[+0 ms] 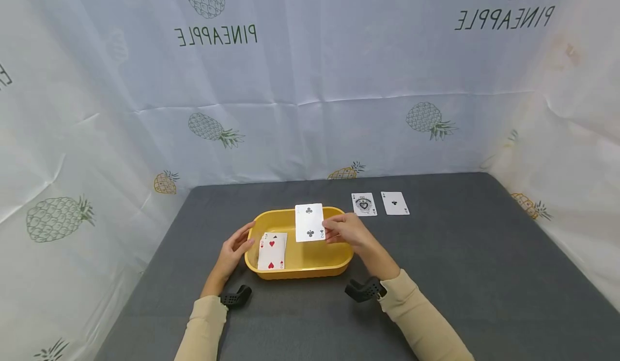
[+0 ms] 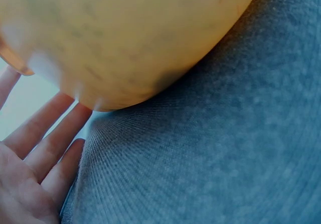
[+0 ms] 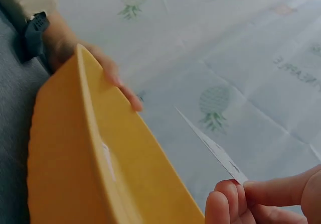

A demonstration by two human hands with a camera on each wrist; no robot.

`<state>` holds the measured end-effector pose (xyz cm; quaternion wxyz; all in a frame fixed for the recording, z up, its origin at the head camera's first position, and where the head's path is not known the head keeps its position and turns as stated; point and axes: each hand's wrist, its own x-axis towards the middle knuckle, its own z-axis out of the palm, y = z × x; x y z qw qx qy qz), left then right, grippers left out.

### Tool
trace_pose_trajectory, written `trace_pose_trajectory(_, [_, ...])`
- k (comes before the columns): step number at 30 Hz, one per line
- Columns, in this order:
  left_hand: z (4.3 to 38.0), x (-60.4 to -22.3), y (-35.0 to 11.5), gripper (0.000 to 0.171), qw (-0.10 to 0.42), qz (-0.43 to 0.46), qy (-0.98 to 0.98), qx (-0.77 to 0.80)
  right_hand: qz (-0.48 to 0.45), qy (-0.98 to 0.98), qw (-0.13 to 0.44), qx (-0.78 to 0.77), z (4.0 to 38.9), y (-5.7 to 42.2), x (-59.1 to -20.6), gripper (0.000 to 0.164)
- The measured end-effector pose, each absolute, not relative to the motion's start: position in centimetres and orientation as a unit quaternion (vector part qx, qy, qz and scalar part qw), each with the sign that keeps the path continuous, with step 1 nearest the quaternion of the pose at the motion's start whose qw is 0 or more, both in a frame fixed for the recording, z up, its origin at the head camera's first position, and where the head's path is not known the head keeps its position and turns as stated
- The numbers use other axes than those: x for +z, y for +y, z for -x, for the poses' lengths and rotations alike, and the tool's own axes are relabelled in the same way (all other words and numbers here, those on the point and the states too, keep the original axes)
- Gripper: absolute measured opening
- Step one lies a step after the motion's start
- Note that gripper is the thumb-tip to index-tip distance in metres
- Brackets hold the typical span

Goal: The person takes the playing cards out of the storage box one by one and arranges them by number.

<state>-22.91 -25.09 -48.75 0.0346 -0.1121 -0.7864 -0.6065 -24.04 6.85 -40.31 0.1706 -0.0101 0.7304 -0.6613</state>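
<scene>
In the head view my right hand [image 1: 347,229] pinches a two of clubs [image 1: 310,222] by its edge, thumb against fingers, over a yellow tub [image 1: 310,273]. Seen from the right wrist, that card [image 3: 213,148] is nearly edge-on. My left hand [image 1: 233,252] holds the tub's left end, with digits over the rim. The left wrist view has several fingers [image 2: 55,133] spread along the tub's outer wall. Inside, at the left, a two of hearts [image 1: 271,254] lies face up, overlapping at least one other card.
Behind the tub to the right, a card with an ornate black emblem [image 1: 364,204] and an ace of clubs [image 1: 394,203] lie face up on the dark grey table [image 1: 465,275]. A pale curtain [image 1: 310,81] printed with pineapples hangs around the table's back and sides.
</scene>
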Motion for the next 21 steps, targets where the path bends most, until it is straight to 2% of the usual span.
trace_pose_trajectory(8, [23.1, -48.9, -25.0, 0.05, 0.027, 0.101, -0.789, -0.605, 0.009, 0.745, 0.163, -0.647, 24.6, 10.4, -40.3, 0.029])
trace_pose_trajectory(16, [23.2, -48.9, -25.2, 0.051, 0.019, 0.094, -0.797, -0.596, -0.047, 0.752, 0.144, -0.641, 25.8, 13.7, -40.5, 0.032])
trace_pose_trajectory(21, [23.3, -49.0, -25.2, 0.05, 0.021, 0.097, -0.799, -0.593, -0.069, 0.747, 0.151, -0.644, 26.5, 15.8, -41.2, 0.026])
